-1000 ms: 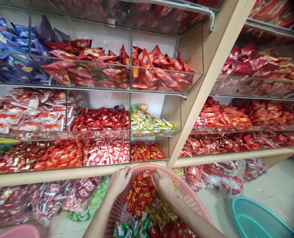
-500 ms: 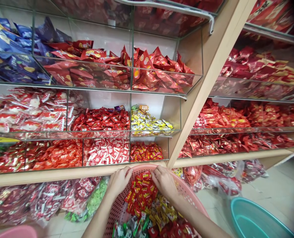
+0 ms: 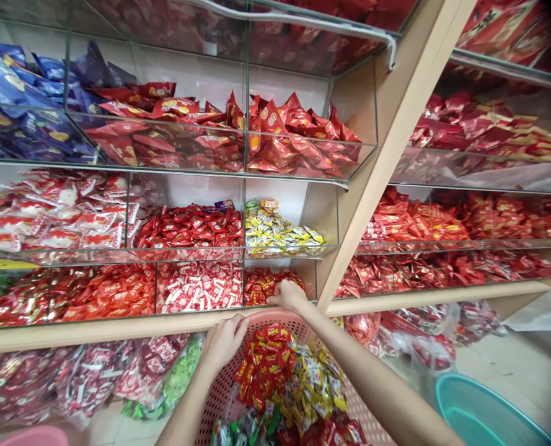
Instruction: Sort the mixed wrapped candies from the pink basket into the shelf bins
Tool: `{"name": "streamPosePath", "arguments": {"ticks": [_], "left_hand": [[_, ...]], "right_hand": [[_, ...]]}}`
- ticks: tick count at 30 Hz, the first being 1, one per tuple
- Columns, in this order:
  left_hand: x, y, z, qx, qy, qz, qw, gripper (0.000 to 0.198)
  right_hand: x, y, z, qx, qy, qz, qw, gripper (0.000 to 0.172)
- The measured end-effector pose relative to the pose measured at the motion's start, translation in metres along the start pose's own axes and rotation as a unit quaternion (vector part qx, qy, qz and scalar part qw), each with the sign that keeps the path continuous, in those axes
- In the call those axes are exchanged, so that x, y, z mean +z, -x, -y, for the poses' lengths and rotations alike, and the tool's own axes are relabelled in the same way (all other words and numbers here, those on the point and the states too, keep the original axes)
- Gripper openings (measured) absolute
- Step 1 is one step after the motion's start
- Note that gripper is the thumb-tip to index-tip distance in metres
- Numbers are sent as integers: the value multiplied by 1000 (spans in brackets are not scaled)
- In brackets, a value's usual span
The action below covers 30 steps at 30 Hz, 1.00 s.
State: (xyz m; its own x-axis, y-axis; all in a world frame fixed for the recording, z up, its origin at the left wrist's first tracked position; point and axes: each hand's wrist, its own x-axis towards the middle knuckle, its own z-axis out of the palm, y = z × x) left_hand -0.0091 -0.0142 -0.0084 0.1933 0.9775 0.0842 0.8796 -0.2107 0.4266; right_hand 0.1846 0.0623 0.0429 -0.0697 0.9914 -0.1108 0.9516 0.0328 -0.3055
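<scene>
At the lower centre of the frame we see the pink basket (image 3: 271, 316), in which lie red sweets (image 3: 266, 365) and yellow sweets (image 3: 320, 379). Our left hand (image 3: 225, 339) grips its rim at the left. Our right hand (image 3: 288, 294), with bent fingers, is at the compartment of small red candies (image 3: 256, 284) just above; we cannot tell whether it holds any.

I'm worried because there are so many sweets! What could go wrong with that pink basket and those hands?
The pink basket might tip if bumped, since only the left hand is at its rim.
Some red sweets in the bin could get knocked over the low front edge, because the right hand is right beside them.
Kinds could get mixed up: the red sweets in the basket lie against yellow ones.
</scene>
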Motion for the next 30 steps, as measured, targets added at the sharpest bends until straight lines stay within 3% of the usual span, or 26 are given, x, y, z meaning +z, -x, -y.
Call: {"name": "streamPosePath", "arguments": {"ticks": [7,30], "left_hand": [[-1,0,0,1,-7,1,1000,42],[-2,0,-2,-5,-9,11,1000,42]], "right_hand": [[1,-12,-5,5,-25,47,999,20],[8,-15,-9,-44,-47,14,998,19]]}}
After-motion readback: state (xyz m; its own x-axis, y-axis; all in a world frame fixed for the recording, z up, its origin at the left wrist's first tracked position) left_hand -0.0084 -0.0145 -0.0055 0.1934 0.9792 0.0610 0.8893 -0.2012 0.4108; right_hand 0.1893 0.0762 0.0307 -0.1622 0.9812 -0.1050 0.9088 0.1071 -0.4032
